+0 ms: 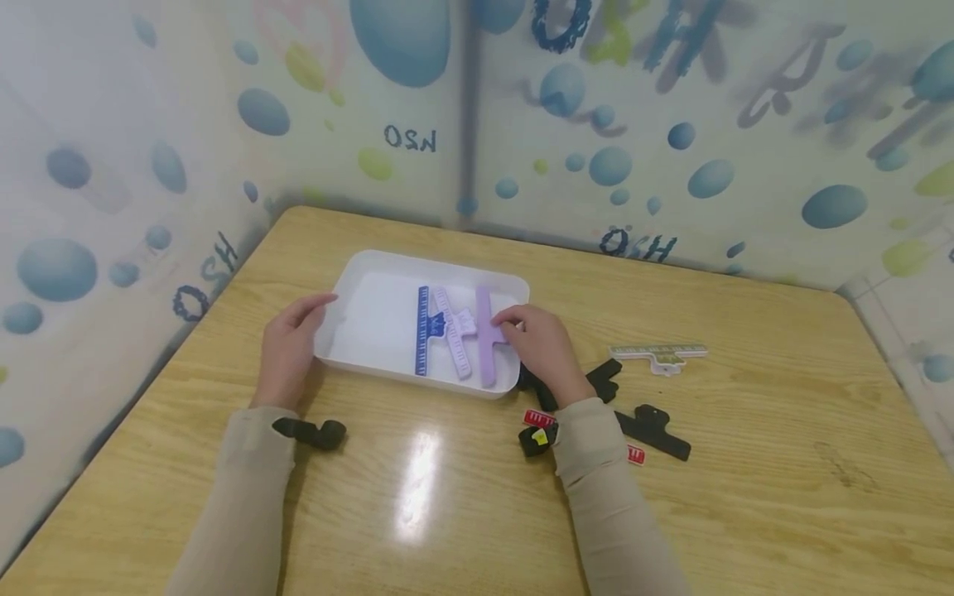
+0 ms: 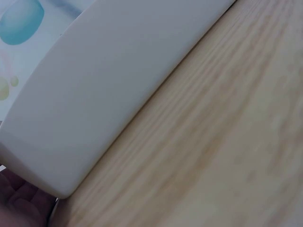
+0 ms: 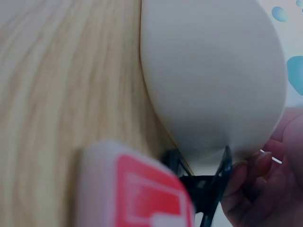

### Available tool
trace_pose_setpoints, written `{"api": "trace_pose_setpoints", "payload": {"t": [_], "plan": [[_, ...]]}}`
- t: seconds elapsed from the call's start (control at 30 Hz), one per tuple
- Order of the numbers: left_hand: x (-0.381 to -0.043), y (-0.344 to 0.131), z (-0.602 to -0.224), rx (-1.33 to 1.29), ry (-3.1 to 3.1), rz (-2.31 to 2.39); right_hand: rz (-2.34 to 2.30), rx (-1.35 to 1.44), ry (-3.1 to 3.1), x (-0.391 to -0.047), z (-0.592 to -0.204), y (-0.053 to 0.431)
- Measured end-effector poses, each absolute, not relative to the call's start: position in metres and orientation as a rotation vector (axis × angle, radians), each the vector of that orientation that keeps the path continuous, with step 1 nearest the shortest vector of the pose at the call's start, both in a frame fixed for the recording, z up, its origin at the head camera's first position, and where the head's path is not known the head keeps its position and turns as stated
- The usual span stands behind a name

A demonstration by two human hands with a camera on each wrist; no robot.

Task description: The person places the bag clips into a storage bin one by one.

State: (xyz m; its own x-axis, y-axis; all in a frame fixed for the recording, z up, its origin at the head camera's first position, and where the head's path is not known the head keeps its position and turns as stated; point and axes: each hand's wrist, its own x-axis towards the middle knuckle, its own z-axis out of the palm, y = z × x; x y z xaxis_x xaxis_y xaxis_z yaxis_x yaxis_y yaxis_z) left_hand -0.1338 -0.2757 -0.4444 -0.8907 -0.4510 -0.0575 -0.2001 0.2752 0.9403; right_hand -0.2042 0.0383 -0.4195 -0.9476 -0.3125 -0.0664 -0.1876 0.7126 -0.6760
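Note:
My left hand holds the left end of a white plastic tray; in the left wrist view its curled fingers are at the tray's corner. At the other end, my right hand pinches a purple wide clip between thumb and fingertips, inside the tray by its right wall. Left of it in the tray lie a pale lilac ruler clip, slanted, and a dark blue ruler clip. The right wrist view shows the fingers at the tray rim, partly hidden by the tray wall.
Right of the tray, black wide clips and red-and-white clips lie on the wooden table, partly under my right forearm. A white and olive ruler clip lies farther right. A patterned wall borders the table's back.

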Motion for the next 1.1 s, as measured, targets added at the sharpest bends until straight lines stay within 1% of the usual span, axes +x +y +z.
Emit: {"api": "trace_pose_setpoints", "payload": {"t": [0.33,1.1], "plan": [[-0.1338,-0.2762,-0.4447,0.604,-2.332,-1.660,-1.022,-0.380,2.732,-0.2037,-0.4183,0.0363],[-0.1353,-0.2758,-0.4462,0.617,-2.306,-1.671,-0.825,-0.456,2.718,-0.2019,-0.4179,0.0322]]}}
